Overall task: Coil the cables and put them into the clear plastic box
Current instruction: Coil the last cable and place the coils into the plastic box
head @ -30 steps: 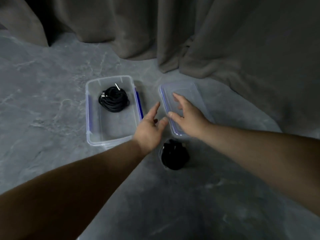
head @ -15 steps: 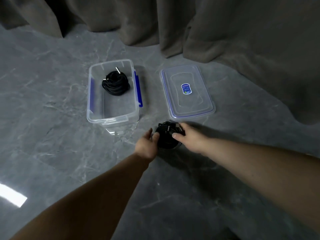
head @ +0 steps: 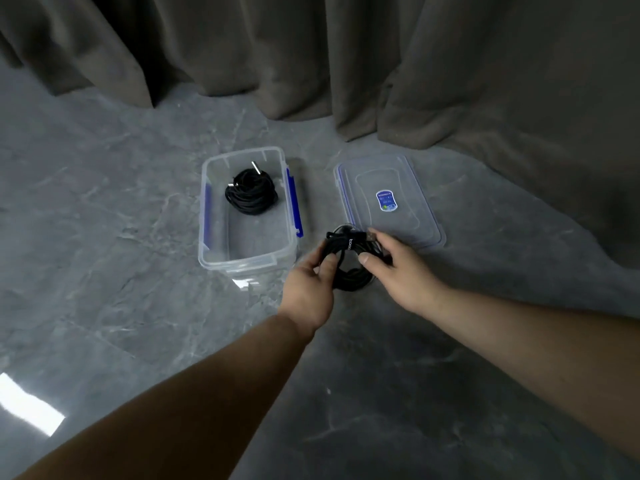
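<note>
Right now I am watching the black cable bundle (head: 348, 261) being held between both hands, just off the near right corner of the clear plastic box (head: 247, 261) and in front of the lid. My left hand (head: 310, 289) is gripping the bundle's left side, its fingers (head: 329, 263) curled over the loops; my right hand (head: 398, 268) is pinching the right side, thumb on top and fingers wrapped behind, close to the plug end sticking out toward the lid. Holding it from both sides is, I judge, keeping the loops from springing apart while the coil is tidied or carried.

One coiled black cable (head: 251, 195) is already lying in the far half of the box, leaving the near half free, which looks like the spot for this second one. The box's blue side latches (head: 294, 202) are hanging open. The clear lid (head: 426, 202) with its blue sticker is lying flat to the right, well out of the way of the opening. All of it is sitting on a grey marbled floor (head: 121, 237), with grey curtains (head: 450, 64) behind.
</note>
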Action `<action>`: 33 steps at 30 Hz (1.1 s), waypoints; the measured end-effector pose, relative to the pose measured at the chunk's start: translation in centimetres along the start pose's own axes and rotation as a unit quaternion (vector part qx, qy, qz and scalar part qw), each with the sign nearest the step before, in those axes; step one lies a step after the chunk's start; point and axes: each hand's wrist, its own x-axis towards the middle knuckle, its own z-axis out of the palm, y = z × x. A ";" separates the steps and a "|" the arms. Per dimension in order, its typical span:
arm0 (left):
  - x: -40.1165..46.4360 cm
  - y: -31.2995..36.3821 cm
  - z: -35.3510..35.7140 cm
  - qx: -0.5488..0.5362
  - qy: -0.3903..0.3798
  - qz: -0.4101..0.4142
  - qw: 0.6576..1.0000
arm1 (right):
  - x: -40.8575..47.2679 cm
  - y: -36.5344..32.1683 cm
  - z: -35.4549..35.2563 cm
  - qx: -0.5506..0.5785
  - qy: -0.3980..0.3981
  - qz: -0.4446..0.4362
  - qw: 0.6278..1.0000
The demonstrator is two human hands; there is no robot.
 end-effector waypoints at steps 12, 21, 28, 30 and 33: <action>7.9 5.7 -12.9 0.045 0.078 0.007 0.996 | 9.2 -11.0 9.2 0.040 -0.039 -0.006 0.998; 11.3 2.4 -15.3 -0.089 0.059 -0.127 0.986 | 13.0 -9.3 15.7 -0.016 -0.059 0.148 0.987; 12.0 2.0 -14.8 -0.132 0.072 -0.183 0.972 | 14.3 -8.6 16.6 -0.083 -0.045 0.183 0.979; 12.1 1.9 -14.9 -0.113 0.061 -0.190 0.973 | 14.0 -8.7 16.2 -0.106 -0.042 0.173 0.978; 12.2 1.5 -14.7 -0.106 0.068 -0.201 0.972 | 13.4 -9.1 15.6 -0.135 -0.077 0.169 0.973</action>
